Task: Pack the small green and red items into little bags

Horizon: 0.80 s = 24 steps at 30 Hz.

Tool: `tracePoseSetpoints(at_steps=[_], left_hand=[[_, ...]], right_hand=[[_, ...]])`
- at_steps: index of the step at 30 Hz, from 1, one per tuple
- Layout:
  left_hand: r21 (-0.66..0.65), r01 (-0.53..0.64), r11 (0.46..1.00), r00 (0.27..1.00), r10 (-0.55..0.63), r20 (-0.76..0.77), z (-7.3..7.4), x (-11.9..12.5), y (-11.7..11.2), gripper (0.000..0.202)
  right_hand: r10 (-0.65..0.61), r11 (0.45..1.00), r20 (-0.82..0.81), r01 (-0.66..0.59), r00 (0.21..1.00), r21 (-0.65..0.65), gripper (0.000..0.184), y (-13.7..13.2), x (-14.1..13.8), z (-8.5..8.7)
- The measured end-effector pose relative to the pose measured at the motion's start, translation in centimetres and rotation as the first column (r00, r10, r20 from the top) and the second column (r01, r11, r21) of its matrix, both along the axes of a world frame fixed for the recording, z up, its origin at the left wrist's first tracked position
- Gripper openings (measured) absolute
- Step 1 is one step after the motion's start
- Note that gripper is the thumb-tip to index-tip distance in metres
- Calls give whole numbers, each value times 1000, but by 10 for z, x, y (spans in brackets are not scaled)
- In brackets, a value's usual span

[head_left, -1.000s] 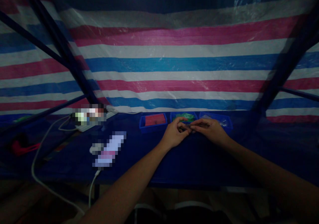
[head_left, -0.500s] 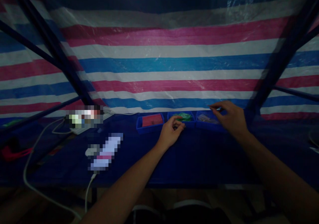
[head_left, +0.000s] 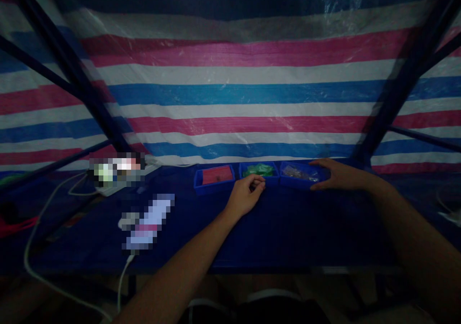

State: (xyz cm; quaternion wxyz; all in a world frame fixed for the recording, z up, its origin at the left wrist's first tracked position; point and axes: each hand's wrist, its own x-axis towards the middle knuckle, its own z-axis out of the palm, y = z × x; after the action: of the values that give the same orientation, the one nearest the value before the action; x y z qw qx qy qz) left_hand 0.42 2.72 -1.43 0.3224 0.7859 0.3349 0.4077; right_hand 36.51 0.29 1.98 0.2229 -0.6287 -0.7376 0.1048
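Three small blue trays stand in a row at the back of the dark blue table (head_left: 288, 228). The left tray (head_left: 214, 176) holds red material, the middle tray (head_left: 258, 171) green pieces, the right tray (head_left: 301, 174) pale clear pieces. My left hand (head_left: 245, 196) rests on the table just in front of the middle tray, fingers curled in a pinch; what it holds is too small to name. My right hand (head_left: 336, 175) grips the right end of the right tray, thumb in front and fingers behind.
A striped pink, white and blue tarp (head_left: 234, 93) hangs behind the table. Dark blue frame poles (head_left: 72, 69) slant at both sides. A white power strip (head_left: 118, 172) and white cable (head_left: 39, 247) lie at the left, beside a blurred flat object (head_left: 147, 220).
My hands, joined before the trays a second ago, separated. The right hand rose over the right tray, then dropped to clasp its right end. The left hand stayed put.
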Motion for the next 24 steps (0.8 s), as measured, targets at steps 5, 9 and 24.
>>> tracePoseSetpoints(at_steps=[5, 9, 24], left_hand=[[10, 13, 1000, 1000, -13, -9, 3, 1, -3, 22], [64, 19, 998, 1000, -19, -2, 9, 2, -11, 25], [294, 175, 940, 969, -112, -218, 9, -7, -22, 71]], right_hand=[[-3, 998, -98, -4, 995, -66, 100, -17, 18, 1], [8, 999, -176, -16, 984, -41, 91, -37, 18, 23], [522, 846, -303, -441, 797, 299, 93, -16, -157, 58]])
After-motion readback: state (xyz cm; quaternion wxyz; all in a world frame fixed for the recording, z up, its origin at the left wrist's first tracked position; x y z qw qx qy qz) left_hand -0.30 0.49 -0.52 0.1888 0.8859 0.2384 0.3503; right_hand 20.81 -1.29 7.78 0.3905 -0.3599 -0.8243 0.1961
